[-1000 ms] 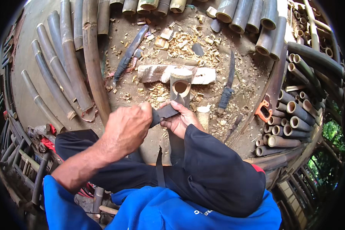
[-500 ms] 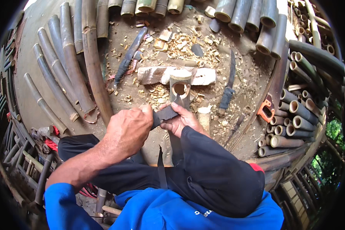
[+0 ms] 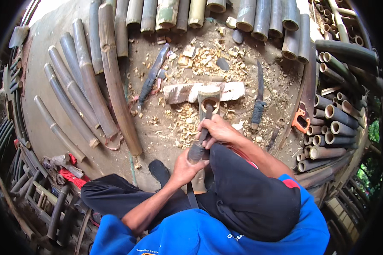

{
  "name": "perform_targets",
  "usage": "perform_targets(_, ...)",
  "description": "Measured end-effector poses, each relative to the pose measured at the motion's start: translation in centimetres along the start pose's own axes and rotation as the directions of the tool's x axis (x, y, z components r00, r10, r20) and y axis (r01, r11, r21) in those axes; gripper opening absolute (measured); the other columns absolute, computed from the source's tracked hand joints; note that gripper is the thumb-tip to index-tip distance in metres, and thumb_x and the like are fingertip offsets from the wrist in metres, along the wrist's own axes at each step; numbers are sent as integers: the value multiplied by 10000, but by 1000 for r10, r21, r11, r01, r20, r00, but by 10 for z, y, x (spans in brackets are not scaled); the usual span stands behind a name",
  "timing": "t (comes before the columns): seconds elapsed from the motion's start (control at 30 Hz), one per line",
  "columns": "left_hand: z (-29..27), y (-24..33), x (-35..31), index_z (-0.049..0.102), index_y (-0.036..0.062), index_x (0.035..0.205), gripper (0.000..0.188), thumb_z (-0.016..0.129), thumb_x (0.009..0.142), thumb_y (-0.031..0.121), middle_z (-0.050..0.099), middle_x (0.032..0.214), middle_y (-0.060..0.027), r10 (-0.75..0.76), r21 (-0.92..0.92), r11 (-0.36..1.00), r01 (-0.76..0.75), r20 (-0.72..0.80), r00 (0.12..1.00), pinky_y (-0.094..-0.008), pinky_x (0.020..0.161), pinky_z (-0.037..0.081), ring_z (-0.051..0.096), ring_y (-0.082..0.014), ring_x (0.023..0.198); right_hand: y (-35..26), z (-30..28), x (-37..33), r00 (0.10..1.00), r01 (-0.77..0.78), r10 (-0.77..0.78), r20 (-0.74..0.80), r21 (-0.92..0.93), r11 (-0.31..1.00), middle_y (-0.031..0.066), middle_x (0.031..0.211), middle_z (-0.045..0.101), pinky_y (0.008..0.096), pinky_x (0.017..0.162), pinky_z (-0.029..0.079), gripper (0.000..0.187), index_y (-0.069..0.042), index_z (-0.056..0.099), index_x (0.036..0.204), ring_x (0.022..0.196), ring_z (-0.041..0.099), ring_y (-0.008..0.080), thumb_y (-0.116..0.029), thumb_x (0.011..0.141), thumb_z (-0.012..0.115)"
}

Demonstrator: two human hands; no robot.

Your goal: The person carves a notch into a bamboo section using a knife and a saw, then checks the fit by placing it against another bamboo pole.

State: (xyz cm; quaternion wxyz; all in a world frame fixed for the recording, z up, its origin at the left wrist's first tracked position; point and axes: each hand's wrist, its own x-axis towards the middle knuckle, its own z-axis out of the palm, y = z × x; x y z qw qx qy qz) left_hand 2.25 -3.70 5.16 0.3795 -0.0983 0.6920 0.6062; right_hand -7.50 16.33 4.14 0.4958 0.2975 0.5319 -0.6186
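A bamboo tube (image 3: 203,97) with a round hole in its side rests its far end on a pale, rough wooden block (image 3: 178,93). Between my knees, a knife (image 3: 196,154) with a wrapped handle points away from me, the end of its dark blade at the hole. My left hand (image 3: 186,169) is closed round the handle. Farther forward, my right hand (image 3: 219,130) wraps its fingers over the blade just short of the hole. The blade's tip is hidden, so I cannot tell how deep it sits.
Wood shavings (image 3: 200,55) litter the ground around the block. A second knife (image 3: 258,97) lies to the right, a wrapped-handled tool (image 3: 153,76) to the left. An orange-handled saw (image 3: 301,120) leans near stacked bamboo (image 3: 340,127). Long bamboo poles (image 3: 115,85) lie at left.
My left hand has come nearer my body, and the knife now points more straight ahead. My right hand has shifted from beneath the blade to over it. The whole view has swung slightly.
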Motion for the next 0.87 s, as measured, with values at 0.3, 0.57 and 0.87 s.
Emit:
perform_targets(0.3,-75,134,31,754,-21,953,369,838,648,168,727,766,-214,-101,787,576,219,-198,975,-441,716,584,720,-293,695,15,13,22,899,22,-376,223,836,549,207,1145,694,450,757,652,265,5,575,1198,881,711,283,-182,1078,430)
perform_targets(0.57,-42,30,-1,768,-8,975,406,886,638,186,723,767,-152,-138,243,949,200,-250,958,-401,728,565,681,-235,682,-14,21,9,995,-12,-18,94,311,950,204,868,729,406,569,644,230,42,630,1043,580,690,265,-180,1006,581)
perform_targets(0.87,-47,181,40,743,24,1145,489,852,697,188,760,952,-263,161,992,17,-122,118,980,-420,803,608,775,-352,826,28,9,21,778,-140,-555,294,943,303,139,1266,647,484,826,640,229,-114,579,1186,1054,703,291,-237,1076,421)
